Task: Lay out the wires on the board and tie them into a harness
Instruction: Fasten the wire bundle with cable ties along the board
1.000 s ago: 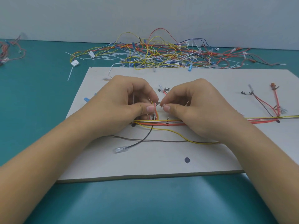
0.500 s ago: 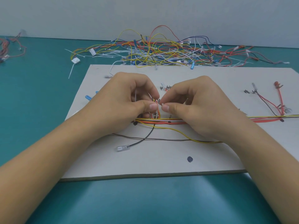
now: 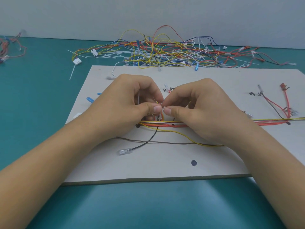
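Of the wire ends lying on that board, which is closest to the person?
The clear terminal on the black wire, just nearer than the left hand; the white wire's end and the red ones lie farther back.

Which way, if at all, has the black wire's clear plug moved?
No: the clear plug still lies left of the dark dot on the board.

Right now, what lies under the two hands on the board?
A red, yellow and white wire bundle runs across the board under the left hand and right hand, which pinch a white tie above it. How the bundle lies beneath the palms is covered.
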A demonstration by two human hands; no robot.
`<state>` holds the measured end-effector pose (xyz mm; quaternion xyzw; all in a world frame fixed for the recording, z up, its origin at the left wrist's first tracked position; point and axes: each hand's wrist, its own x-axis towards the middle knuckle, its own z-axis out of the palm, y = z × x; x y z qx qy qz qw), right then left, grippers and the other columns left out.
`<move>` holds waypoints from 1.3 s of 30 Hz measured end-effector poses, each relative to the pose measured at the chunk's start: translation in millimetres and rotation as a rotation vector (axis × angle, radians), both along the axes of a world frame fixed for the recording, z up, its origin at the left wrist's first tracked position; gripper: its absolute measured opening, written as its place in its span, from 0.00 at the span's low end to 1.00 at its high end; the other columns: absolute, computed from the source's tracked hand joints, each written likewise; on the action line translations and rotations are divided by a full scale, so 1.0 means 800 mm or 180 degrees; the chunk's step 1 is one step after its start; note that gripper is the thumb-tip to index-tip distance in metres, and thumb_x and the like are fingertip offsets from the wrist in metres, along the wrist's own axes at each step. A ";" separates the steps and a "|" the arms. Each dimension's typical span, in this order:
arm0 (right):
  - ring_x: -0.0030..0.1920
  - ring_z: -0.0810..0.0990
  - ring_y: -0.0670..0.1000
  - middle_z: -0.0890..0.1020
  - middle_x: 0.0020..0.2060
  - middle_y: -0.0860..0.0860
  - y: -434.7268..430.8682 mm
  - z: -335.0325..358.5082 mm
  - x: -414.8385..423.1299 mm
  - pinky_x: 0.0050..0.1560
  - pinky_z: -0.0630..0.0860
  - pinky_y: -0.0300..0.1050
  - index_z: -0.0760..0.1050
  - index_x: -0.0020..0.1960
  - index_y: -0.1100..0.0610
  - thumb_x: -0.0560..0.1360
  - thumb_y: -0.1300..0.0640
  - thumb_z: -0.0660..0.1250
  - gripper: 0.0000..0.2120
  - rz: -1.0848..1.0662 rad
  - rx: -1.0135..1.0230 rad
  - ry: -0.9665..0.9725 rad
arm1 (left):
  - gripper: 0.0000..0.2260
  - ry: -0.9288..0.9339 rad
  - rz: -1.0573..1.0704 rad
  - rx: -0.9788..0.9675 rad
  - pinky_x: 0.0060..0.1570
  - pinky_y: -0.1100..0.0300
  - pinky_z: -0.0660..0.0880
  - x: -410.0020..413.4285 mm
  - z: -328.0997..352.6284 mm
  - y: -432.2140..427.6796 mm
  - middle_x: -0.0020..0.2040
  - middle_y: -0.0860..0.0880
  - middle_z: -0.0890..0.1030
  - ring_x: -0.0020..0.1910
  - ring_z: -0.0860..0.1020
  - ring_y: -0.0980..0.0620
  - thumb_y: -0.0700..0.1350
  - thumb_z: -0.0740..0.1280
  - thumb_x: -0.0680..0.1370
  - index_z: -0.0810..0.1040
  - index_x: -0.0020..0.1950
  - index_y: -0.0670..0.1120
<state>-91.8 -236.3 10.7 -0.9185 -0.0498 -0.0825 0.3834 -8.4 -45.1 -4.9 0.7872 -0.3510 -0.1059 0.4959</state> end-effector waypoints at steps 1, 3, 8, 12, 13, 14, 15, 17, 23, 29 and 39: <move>0.26 0.73 0.40 0.81 0.29 0.46 0.000 0.000 0.000 0.29 0.66 0.28 0.86 0.43 0.51 0.74 0.60 0.75 0.04 -0.0001 -0.0011 -0.0005 | 0.05 -0.0006 -0.0005 -0.0016 0.40 0.37 0.83 0.000 0.000 0.000 0.37 0.46 0.85 0.35 0.85 0.48 0.43 0.73 0.72 0.83 0.48 0.48; 0.26 0.73 0.41 0.81 0.29 0.46 0.000 -0.001 0.000 0.29 0.66 0.29 0.86 0.43 0.51 0.74 0.59 0.76 0.04 -0.0009 -0.0022 -0.0008 | 0.05 -0.0037 -0.0017 -0.0032 0.38 0.36 0.82 -0.001 0.000 -0.001 0.37 0.46 0.85 0.34 0.85 0.48 0.42 0.73 0.72 0.82 0.47 0.49; 0.26 0.72 0.41 0.82 0.30 0.48 0.001 0.001 -0.001 0.28 0.66 0.29 0.86 0.42 0.51 0.74 0.59 0.76 0.04 0.0038 -0.0026 0.0009 | 0.05 -0.0167 -0.0035 0.0060 0.39 0.39 0.83 -0.002 0.002 -0.001 0.37 0.48 0.85 0.35 0.85 0.48 0.44 0.73 0.72 0.82 0.47 0.50; 0.25 0.72 0.42 0.80 0.28 0.44 0.002 0.001 -0.001 0.28 0.64 0.28 0.86 0.42 0.52 0.73 0.59 0.77 0.04 0.0077 0.0025 0.0022 | 0.07 -0.0349 -0.0049 0.0159 0.38 0.46 0.82 -0.001 0.003 0.001 0.37 0.51 0.85 0.34 0.84 0.54 0.41 0.76 0.75 0.82 0.47 0.51; 0.25 0.72 0.42 0.79 0.27 0.42 0.002 0.001 -0.001 0.28 0.64 0.28 0.85 0.41 0.52 0.73 0.59 0.77 0.04 0.0087 0.0026 0.0023 | 0.07 -0.0427 -0.0043 0.0188 0.37 0.48 0.80 -0.001 0.004 0.002 0.37 0.53 0.85 0.34 0.83 0.56 0.40 0.76 0.75 0.82 0.47 0.51; 0.25 0.72 0.42 0.79 0.27 0.41 0.002 0.000 -0.001 0.28 0.64 0.29 0.85 0.41 0.51 0.73 0.59 0.77 0.04 0.0095 0.0010 0.0020 | 0.07 -0.0484 -0.0043 0.0214 0.37 0.49 0.79 -0.002 0.005 0.002 0.37 0.54 0.85 0.33 0.82 0.57 0.40 0.76 0.75 0.82 0.47 0.51; 0.25 0.72 0.42 0.79 0.27 0.40 0.001 0.000 -0.001 0.28 0.64 0.29 0.85 0.41 0.51 0.73 0.59 0.77 0.05 0.0098 -0.0013 0.0013 | 0.06 -0.0507 -0.0053 0.0236 0.37 0.49 0.79 -0.002 0.005 0.003 0.37 0.54 0.85 0.33 0.82 0.56 0.42 0.76 0.75 0.82 0.47 0.52; 0.25 0.72 0.42 0.79 0.27 0.41 0.001 0.000 -0.001 0.28 0.65 0.30 0.85 0.41 0.50 0.73 0.59 0.77 0.05 0.0098 -0.0050 -0.0016 | 0.04 -0.0440 -0.0109 0.0254 0.38 0.47 0.80 -0.002 0.006 0.004 0.38 0.54 0.85 0.36 0.84 0.52 0.45 0.73 0.74 0.82 0.47 0.52; 0.26 0.73 0.44 0.80 0.29 0.42 0.001 0.001 -0.002 0.29 0.67 0.34 0.84 0.40 0.50 0.72 0.58 0.76 0.05 0.0131 -0.0093 -0.0013 | 0.06 -0.0380 -0.0249 0.0335 0.42 0.43 0.81 0.001 0.008 0.007 0.41 0.55 0.85 0.40 0.84 0.46 0.43 0.70 0.75 0.82 0.49 0.53; 0.28 0.74 0.44 0.81 0.29 0.45 0.001 -0.001 -0.001 0.30 0.68 0.34 0.85 0.41 0.50 0.72 0.59 0.76 0.04 0.0111 -0.0164 -0.0153 | 0.09 -0.0629 -0.0112 0.0408 0.34 0.71 0.72 -0.002 0.008 0.005 0.39 0.55 0.83 0.36 0.78 0.60 0.36 0.75 0.76 0.83 0.47 0.51; 0.33 0.79 0.47 0.81 0.30 0.45 0.007 -0.003 0.002 0.33 0.71 0.37 0.86 0.42 0.51 0.72 0.59 0.76 0.03 -0.0030 -0.0368 -0.0391 | 0.07 -0.1093 0.0104 0.0440 0.39 0.75 0.69 -0.007 0.013 0.001 0.40 0.56 0.83 0.41 0.80 0.55 0.37 0.76 0.74 0.83 0.47 0.48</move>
